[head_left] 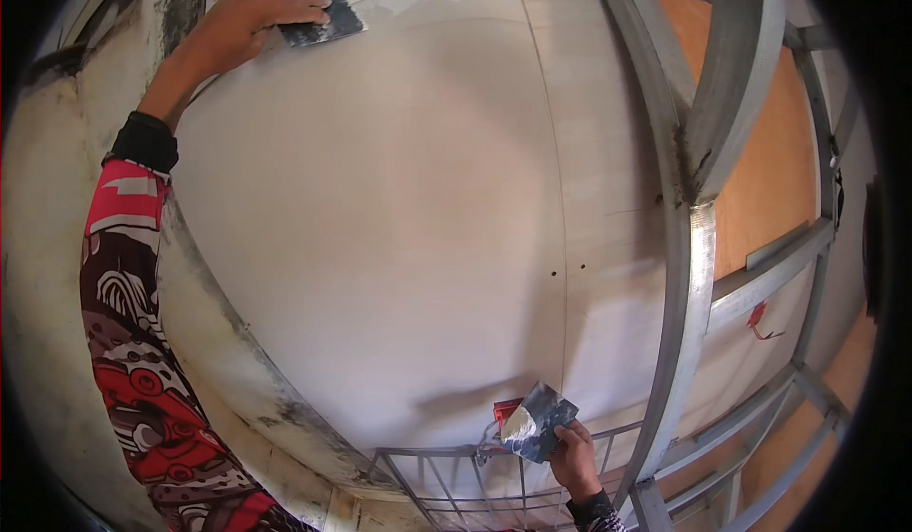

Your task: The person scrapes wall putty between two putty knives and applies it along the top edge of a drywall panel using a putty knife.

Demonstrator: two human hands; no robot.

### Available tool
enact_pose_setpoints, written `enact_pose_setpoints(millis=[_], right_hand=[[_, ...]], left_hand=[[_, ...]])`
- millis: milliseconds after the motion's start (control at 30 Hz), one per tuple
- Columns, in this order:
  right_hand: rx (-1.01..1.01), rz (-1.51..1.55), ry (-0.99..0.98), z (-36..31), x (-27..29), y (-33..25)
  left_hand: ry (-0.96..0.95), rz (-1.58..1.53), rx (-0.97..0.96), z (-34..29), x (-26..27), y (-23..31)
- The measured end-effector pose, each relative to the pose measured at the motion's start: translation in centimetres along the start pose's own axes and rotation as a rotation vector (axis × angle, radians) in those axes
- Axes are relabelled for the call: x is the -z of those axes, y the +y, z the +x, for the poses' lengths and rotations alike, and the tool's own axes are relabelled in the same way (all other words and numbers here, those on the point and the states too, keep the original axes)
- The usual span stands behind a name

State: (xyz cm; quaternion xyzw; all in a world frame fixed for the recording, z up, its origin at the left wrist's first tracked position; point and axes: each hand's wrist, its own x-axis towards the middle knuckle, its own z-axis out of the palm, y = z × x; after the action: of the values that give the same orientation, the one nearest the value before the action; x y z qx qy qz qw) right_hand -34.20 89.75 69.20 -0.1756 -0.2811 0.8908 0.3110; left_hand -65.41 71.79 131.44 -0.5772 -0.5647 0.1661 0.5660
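At the upper left, my left hand [249,21] grips a dark, flat putty spreader [312,5], fingers laid across its face and thumb behind. The spreader rests against the pale board [399,171], near a smeared band of white putty [418,0]. Low in the view, my right hand [576,458] pinches a second dark spreader [551,418] by its edge. A lump of white putty [520,425] sits on that one. Behind it shows part of a small red object [507,408], whose kind I cannot make out.
Grey metal framing [679,294] rises on the right, with an orange-brown panel [765,142] behind it. A barred metal rack [446,480] spans the bottom. Along the left runs a stained, rough wall [47,247]. A seam [546,85] and two dark screw holes [568,270] mark the board.
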Motion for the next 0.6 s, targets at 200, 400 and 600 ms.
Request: enact_pose_setpoints(millis=[200, 400, 600], right_hand=[[-0.024, 0.004, -0.021, -0.2, -0.9, -0.5], [-0.078, 0.023, -0.059, -0.1, -0.8, -0.2], [-0.078, 0.021, -0.076, -0.5, -0.7, -0.7]], left_hand=[[-0.084, -0.028, 0.135, -4.5, -1.9, -0.6], [-0.046, -0.036, 0.255, -9.9, -3.7, 1.2], [0.325, -0.584, 1.066, -15.1, -6.8, 17.2]])
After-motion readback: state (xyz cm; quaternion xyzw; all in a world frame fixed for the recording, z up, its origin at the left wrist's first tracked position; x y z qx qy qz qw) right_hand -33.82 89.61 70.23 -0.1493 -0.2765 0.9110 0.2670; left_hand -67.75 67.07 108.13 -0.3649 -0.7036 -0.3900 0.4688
